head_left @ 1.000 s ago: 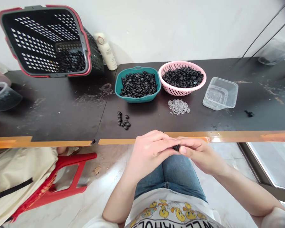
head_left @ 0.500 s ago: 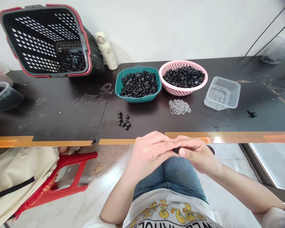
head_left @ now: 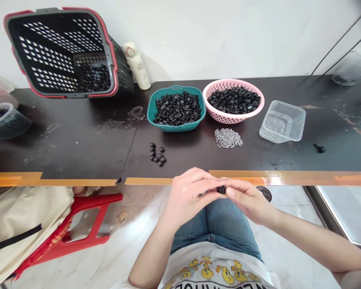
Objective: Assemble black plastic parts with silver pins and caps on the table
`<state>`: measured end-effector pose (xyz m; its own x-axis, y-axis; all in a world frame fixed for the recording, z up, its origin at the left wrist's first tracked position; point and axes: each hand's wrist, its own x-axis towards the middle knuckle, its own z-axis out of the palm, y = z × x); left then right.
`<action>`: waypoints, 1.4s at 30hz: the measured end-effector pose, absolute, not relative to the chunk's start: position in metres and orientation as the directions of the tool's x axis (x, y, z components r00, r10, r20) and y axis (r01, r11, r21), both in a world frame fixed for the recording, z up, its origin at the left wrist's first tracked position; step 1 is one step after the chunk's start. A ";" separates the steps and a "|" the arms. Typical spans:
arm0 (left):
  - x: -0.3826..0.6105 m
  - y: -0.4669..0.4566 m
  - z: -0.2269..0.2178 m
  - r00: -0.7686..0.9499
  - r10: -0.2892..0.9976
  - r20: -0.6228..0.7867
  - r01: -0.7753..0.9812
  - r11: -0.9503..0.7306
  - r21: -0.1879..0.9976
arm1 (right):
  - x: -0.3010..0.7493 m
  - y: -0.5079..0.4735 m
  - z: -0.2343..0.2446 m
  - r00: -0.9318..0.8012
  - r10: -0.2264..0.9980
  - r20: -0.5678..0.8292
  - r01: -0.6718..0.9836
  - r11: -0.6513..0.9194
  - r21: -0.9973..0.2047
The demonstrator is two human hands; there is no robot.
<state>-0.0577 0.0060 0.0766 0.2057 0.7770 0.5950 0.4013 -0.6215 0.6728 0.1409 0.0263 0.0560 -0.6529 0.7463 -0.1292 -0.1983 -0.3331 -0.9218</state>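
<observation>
Just past the table's front edge, over my lap, my left hand (head_left: 189,192) and my right hand (head_left: 248,198) meet at the fingertips. Between them is a small round black plastic part (head_left: 221,189), pinched by both thumbs and forefingers. Its far side is covered by my fingers. On the table beyond lie several finished-looking round black pieces (head_left: 156,159) in a loose cluster. To their right is a heap of small grey metal pins (head_left: 228,138). Behind stand a teal basin (head_left: 150,108) of black discs and a pink basket (head_left: 260,105) of black caps.
A clear plastic tub (head_left: 299,120) stands at right, near a small black scrap (head_left: 319,148). A large black crate (head_left: 116,64) lies tipped at back left beside a white bottle (head_left: 140,70). Brown tape (head_left: 303,178) lines the table edge. A red stool (head_left: 99,241) with a seated person is at left.
My fingers have shifted slightly around the black part, so more of it shows between the fingertips. The whole view has moved a little; the things on the table stay in place.
</observation>
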 end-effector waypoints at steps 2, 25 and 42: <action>-0.056 0.006 0.074 0.209 0.781 0.588 0.432 -0.613 0.661 | 0.140 0.028 0.053 -0.672 0.718 -0.181 -0.211 -0.420 -0.883; -0.105 -0.004 0.027 -0.009 0.875 0.484 0.875 -0.227 0.427 | 0.128 0.029 0.031 -0.555 0.797 -0.239 0.070 -0.242 -0.968; -0.171 0.053 0.049 -0.128 0.801 0.585 0.931 -0.107 0.350 | 0.147 0.046 0.041 -0.500 0.843 -0.198 0.299 -0.046 -0.953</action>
